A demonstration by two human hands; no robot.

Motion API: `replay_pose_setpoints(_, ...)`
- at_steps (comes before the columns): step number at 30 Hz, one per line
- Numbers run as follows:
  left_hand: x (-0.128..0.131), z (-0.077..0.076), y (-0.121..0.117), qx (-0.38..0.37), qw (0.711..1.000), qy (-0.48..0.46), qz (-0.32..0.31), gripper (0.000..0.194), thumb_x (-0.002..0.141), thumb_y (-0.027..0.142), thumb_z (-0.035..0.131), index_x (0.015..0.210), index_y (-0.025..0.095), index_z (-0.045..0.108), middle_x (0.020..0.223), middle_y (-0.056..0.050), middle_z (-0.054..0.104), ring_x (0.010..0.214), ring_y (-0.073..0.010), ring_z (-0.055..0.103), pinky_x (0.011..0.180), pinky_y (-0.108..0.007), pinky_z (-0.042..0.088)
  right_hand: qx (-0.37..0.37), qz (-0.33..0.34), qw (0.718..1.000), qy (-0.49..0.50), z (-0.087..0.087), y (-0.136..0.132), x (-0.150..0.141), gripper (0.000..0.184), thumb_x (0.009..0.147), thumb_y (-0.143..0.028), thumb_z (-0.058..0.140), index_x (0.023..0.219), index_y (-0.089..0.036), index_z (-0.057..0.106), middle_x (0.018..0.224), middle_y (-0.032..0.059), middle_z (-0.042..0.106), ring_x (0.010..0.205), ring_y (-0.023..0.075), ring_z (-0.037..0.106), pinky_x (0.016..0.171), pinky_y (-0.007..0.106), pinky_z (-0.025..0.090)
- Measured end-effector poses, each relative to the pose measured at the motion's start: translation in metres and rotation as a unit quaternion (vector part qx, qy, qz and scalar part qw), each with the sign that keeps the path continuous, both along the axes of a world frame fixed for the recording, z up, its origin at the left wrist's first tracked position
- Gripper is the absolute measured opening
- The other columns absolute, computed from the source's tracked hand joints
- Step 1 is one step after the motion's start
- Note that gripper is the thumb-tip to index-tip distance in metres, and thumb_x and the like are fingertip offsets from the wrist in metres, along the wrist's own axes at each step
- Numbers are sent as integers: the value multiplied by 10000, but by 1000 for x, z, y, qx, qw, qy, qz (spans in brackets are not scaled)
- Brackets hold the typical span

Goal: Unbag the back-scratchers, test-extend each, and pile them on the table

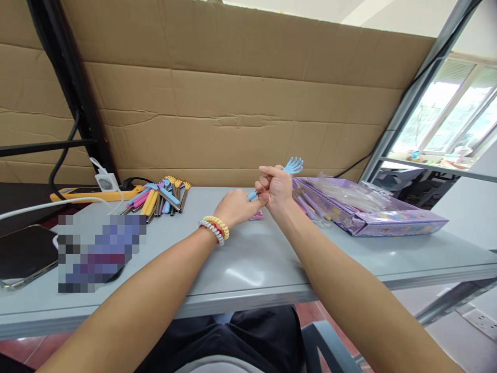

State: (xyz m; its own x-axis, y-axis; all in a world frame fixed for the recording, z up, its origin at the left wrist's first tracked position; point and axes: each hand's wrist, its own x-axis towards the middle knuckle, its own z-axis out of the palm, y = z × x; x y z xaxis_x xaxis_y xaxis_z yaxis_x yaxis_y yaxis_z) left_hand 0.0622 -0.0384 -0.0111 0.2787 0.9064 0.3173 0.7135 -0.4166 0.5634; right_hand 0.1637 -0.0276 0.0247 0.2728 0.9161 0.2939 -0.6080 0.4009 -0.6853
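Observation:
Above the middle of the table I hold a light blue back scratcher (294, 166) with a small hand-shaped head. My right hand (276, 187) is closed round its shaft, just below the head, which sticks out past the fist. My left hand (235, 207), with beaded bracelets at the wrist, is closed on the lower handle; a bit of blue shows between the two hands. Most of the shaft is hidden by my fingers. A small pink item (257, 215) lies on the table behind the hands, partly covered.
Several colourful back scratchers (155, 199) lie piled at the left. To the right are wrapped scratchers (310, 207) beside a purple box (392, 220) holding clear plastic bags. A yellow power strip (83, 193), a phone (29, 254) and a blurred-out item (103, 254) occupy the left. Cardboard (240, 98) stands behind.

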Motion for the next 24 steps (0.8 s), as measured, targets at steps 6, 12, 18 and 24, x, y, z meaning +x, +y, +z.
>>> replay_pose_setpoints(6, -5, -4, 4, 32, 999, -15, -23, 595, 761, 753, 347, 536, 205, 397, 510, -4, 465, 491, -140, 426, 502, -268, 245, 14, 90, 995, -36, -2, 0, 12, 592, 666, -556, 646, 551, -209, 181, 379, -94, 189, 333, 54, 190, 341, 226, 239)
replay_pose_setpoints(12, -8, -4, 9, 48, 998, -31, -31, 616, 835, 713, 212, 543, 205, 405, 554, -30, 522, 544, -166, 472, 527, -279, 254, 32, 80, 993, -81, -3, -3, 17, 596, 662, -794, 447, 546, -213, 382, 427, -37, 347, 384, 93, 292, 412, 257, 308)
replay_pose_setpoints(18, -7, -8, 9, 47, 996, -37, -62, 591, 837, 693, 263, 517, 203, 343, 494, 4, 415, 485, -135, 396, 516, -278, 232, 26, 110, 992, -55, -1, -4, 17, 589, 671, -784, 392, 589, -210, 496, 464, -29, 407, 356, 83, 236, 394, 263, 240)
replay_pose_setpoints(24, -3, -10, 7, 55, 993, -45, -99, 566, 853, 673, 251, 537, 206, 305, 498, 15, 386, 492, -129, 374, 517, -272, 247, 32, 92, 995, -15, -1, -3, 16, 592, 706, -771, 360, 604, -210, 518, 469, -38, 392, 345, 69, 200, 380, 259, 204)
